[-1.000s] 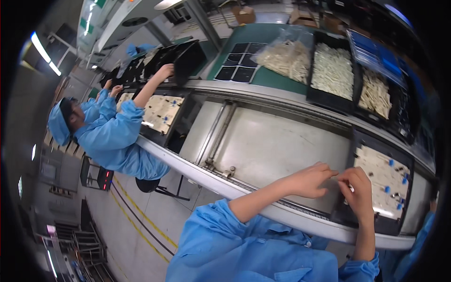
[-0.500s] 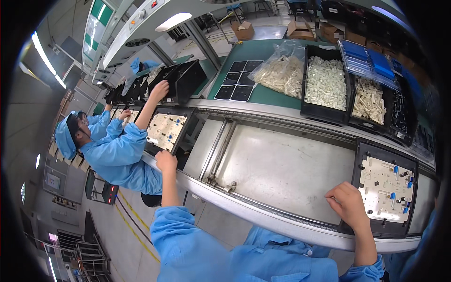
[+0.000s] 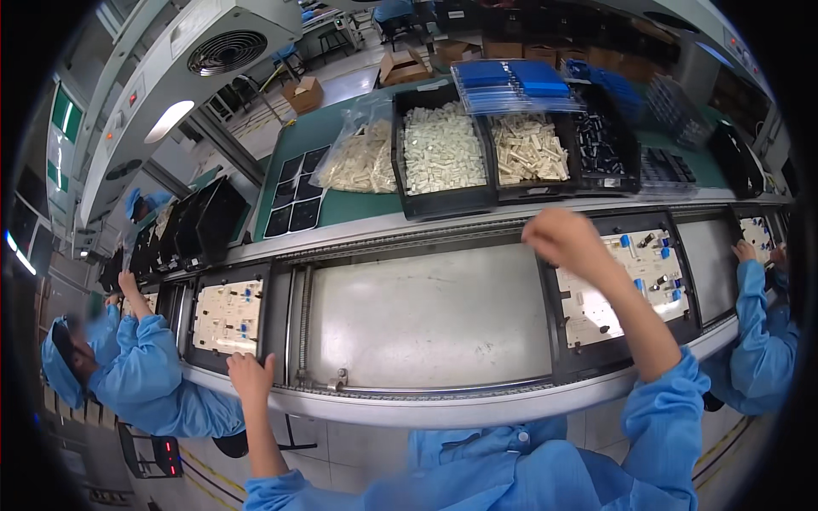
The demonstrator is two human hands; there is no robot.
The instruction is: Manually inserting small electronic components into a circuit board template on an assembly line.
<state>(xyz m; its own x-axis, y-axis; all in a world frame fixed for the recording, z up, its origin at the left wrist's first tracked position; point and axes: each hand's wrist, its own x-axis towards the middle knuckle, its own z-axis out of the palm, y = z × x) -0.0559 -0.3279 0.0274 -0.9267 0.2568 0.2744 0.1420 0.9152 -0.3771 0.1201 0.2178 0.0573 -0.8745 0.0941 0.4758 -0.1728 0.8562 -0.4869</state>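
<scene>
Blue sleeves come up from the lower edge toward a long conveyor worktop (image 3: 426, 319) with a bare grey metal panel in its middle. The left hand (image 3: 250, 379) rests on the near edge of a black carrier tray (image 3: 226, 319) at the left end of the panel, fingers spread flat against its rim and holding nothing that shows. That tray carries a pale circuit board (image 3: 227, 315) dotted with small blue parts. The right hand (image 3: 567, 240) is raised over the upper left corner of a second circuit board (image 3: 626, 277), which lies in its own black tray to the right of the panel; the fingers are curled inward, and whether they pinch a small part cannot be told. Behind the conveyor, on a green mat, stand black bins of white parts (image 3: 441, 152), cream parts (image 3: 528, 149) and dark parts (image 3: 601, 145), with a clear bag (image 3: 362, 157) of pale pieces beside them. A co-worker (image 3: 128, 375) in blue sits at the left, and another person's sleeve (image 3: 754, 315) reaches in from the right.
</scene>
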